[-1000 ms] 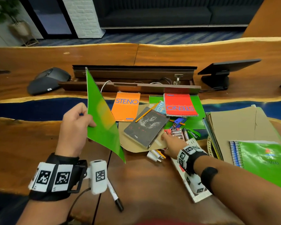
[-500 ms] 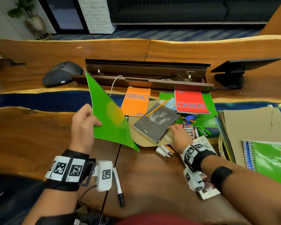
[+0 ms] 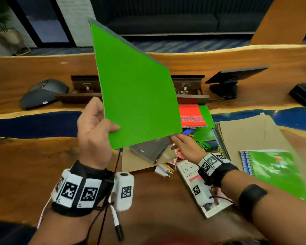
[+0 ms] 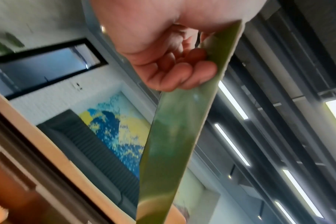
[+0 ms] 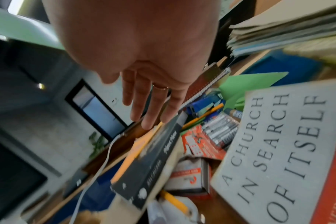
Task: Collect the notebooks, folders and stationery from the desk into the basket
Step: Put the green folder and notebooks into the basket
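My left hand (image 3: 109,125) pinches the lower left edge of a green folder (image 3: 136,89) and holds it upright above the desk; the left wrist view shows the fingers (image 4: 182,72) curled on the folder (image 4: 175,136). Just under the folder's lower right corner hovers my right hand (image 3: 177,140), its fingers (image 5: 144,106) straight and holding nothing. I cannot tell whether it touches the folder. A black book (image 3: 148,149) (image 5: 153,154) lies below on a brown folder (image 3: 134,161). A red steno pad (image 3: 191,115) lies behind.
A stack of brown folders (image 3: 245,135) and a green spiral notebook (image 3: 276,172) sits at the right. A white book (image 3: 189,172) (image 5: 288,151), pencils (image 3: 164,168), a pen pack (image 5: 220,127) and a black marker (image 3: 116,221) lie nearby. Further back are a conference phone (image 3: 42,92) and a monitor (image 3: 228,82).
The left hand has lifted the green folder higher and turned its face toward me. The right hand has left the pens and risen toward the folder's lower right corner.
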`<state>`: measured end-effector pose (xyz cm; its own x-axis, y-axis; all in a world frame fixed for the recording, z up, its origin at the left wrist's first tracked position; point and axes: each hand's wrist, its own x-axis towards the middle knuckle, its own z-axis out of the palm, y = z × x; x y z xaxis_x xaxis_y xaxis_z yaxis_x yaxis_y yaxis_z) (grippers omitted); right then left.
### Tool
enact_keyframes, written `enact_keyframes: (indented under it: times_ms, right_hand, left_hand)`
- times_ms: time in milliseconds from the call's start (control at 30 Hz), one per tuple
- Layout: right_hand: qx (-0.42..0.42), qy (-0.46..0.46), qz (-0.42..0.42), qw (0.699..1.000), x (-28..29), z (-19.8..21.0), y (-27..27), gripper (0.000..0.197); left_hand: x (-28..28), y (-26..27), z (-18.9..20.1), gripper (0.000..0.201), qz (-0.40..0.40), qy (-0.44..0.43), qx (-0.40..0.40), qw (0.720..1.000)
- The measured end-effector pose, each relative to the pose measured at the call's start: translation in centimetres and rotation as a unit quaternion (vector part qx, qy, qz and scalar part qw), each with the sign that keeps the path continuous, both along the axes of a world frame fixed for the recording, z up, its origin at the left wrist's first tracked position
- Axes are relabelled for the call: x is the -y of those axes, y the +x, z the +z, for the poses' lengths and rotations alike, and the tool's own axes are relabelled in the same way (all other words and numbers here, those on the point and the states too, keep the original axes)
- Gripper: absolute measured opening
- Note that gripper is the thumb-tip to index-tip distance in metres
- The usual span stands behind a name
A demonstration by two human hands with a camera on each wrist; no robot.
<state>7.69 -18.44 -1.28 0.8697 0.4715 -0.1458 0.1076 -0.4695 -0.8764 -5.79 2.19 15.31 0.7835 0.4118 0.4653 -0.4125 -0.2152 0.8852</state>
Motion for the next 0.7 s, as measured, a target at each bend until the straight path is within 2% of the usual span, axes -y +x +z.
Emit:
enact_keyframes:
  times_ms: [100,167,233,367,433,500,600,700]
  right_hand:
    - [-0.049,0.064,-0.098,0.992,2.5,1.8,-0.3,0.032]
    - [-0.075,0.109,-0.166,0.977,4.2,2.7,-0.1,0.025]
    - [-0.122,0.22,-0.233,0.939,5.9,3.3,0.3,0.019]
    - [-0.205,0.423,-0.31,0.827,9.8,4.8,1.0,0.019]
    - [-0.196,0.474,-0.301,0.804,11.8,5.2,1.3,0.011]
    - [-0.172,0.464,-0.311,0.811,13.3,5.9,1.5,0.02]
    - [-0.132,0.402,-0.324,0.846,15.4,6.5,1.8,0.023]
    - [-0.095,0.306,-0.307,0.896,17.7,6.5,1.7,0.03]
  left_hand:
    - [3.2,1.9,-1.4,0.015,-0.037,0.008,-0.01,0.999]
    - [5.2,3.2,-2.7,0.028,-0.074,-0.028,-0.019,0.997]
    - [6.8,4.4,-4.5,0.025,-0.114,-0.045,-0.046,0.991]
    - [9.1,6.7,-8.5,0.02,-0.134,-0.009,-0.119,0.984]
    - [10.6,7.6,-10.5,0.017,-0.148,-0.008,-0.16,0.976]
    - [11.9,8.1,-12.3,0.025,-0.162,-0.005,-0.222,0.962]
    - [13.1,8.4,-13.4,0.026,-0.168,0.038,-0.296,0.94]
    - [12.7,8.5,-13.9,0.042,-0.114,0.125,-0.286,0.943]
